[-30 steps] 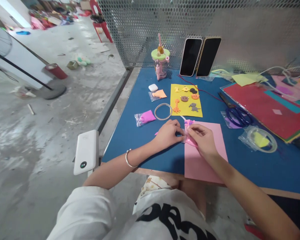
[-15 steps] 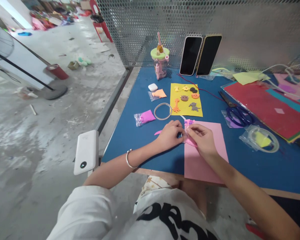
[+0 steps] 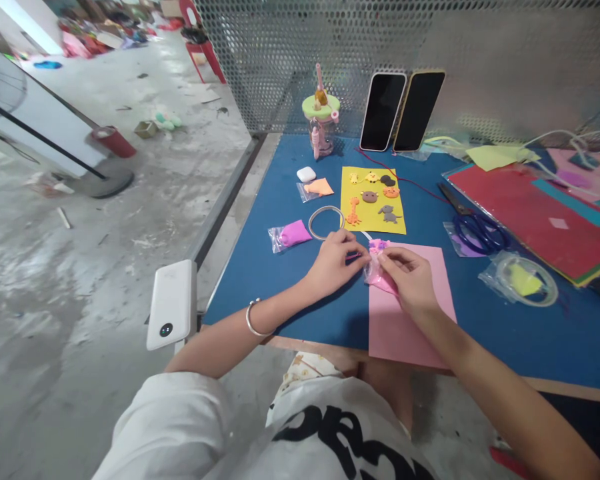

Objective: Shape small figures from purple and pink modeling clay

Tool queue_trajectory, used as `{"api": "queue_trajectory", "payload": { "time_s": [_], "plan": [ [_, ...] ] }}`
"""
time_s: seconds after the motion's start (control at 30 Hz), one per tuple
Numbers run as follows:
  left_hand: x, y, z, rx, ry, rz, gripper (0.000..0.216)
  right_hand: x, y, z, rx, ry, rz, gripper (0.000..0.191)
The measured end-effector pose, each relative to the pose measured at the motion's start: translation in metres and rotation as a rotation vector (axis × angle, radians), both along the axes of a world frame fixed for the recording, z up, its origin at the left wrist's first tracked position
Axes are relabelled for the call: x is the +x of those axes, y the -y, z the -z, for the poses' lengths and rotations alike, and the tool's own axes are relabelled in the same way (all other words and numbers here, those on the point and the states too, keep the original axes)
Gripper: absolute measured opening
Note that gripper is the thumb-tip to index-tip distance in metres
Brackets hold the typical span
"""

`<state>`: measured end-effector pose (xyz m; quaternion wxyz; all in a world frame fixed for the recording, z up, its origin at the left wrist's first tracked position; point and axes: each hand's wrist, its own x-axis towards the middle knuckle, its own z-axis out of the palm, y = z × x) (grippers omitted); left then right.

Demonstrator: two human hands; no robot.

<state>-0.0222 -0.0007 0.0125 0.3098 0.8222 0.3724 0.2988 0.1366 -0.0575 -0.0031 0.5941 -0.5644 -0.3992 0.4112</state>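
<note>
A small clear plastic bag of pink clay (image 3: pixel 383 281) lies over the top left part of a pink paper sheet (image 3: pixel 410 333). My right hand (image 3: pixel 409 275) pinches the bag's upper part between thumb and fingertips. My left hand (image 3: pixel 334 267) has its thumb and fingertips together at the bag's left edge, gripping the plastic. Just above the fingers, small pink and purple clay pieces (image 3: pixel 379 245) sit at the sheet's top edge. A short white stick (image 3: pixel 366 235) pokes out beside them.
Beyond my hands are a yellow card (image 3: pixel 347 193) with clay animals, a tape ring (image 3: pixel 311 232) and a bag of magenta clay (image 3: pixel 294 233). Scissors (image 3: pixel 480 233) and coloured sheets (image 3: pixel 575 233) lie right. A cup (image 3: pixel 321 110) and two phones (image 3: pixel 383 110) stand behind.
My left hand has shifted slightly up and its fingers have straightened a little at the bag's edge. The magenta strip left of it is now covered. My right hand keeps its hold.
</note>
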Motion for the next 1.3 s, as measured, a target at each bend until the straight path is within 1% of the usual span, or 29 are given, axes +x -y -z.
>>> {"api": "queue_trajectory", "payload": {
  "time_s": [0.07, 0.13, 0.27, 0.4, 0.57, 0.8, 1.03, 1.3],
  "plan": [
    [0.000, 0.000, -0.004, -0.102, 0.162, -0.060, 0.015, 0.001, 0.000, -0.001, 0.015, 0.006, 0.003, 0.023],
    [0.000, 0.001, -0.007, -0.200, 0.292, -0.073, 0.019, 0.001, 0.000, -0.003, 0.047, 0.039, 0.011, 0.023],
    [0.002, 0.006, -0.007, -0.303, 0.417, -0.055, 0.018, 0.002, 0.003, -0.008, 0.135, 0.204, 0.053, 0.017],
    [0.002, 0.009, -0.005, -0.329, 0.431, -0.024, 0.017, 0.003, 0.005, -0.013, 0.216, 0.353, 0.078, 0.011],
    [0.002, 0.013, -0.004, -0.349, 0.447, 0.019, 0.019, 0.005, 0.006, -0.014, 0.271, 0.434, 0.141, 0.009],
    [0.003, 0.014, -0.005, -0.356, 0.441, 0.045, 0.023, 0.003, 0.006, -0.016, 0.281, 0.486, 0.171, 0.007],
    [0.004, 0.015, -0.008, -0.402, 0.478, 0.058, 0.025, 0.002, 0.008, -0.019, 0.271, 0.551, 0.182, 0.008],
    [0.004, 0.019, -0.009, -0.392, 0.486, 0.078, 0.032, 0.002, 0.007, -0.019, 0.271, 0.580, 0.198, 0.010]
  ]
}}
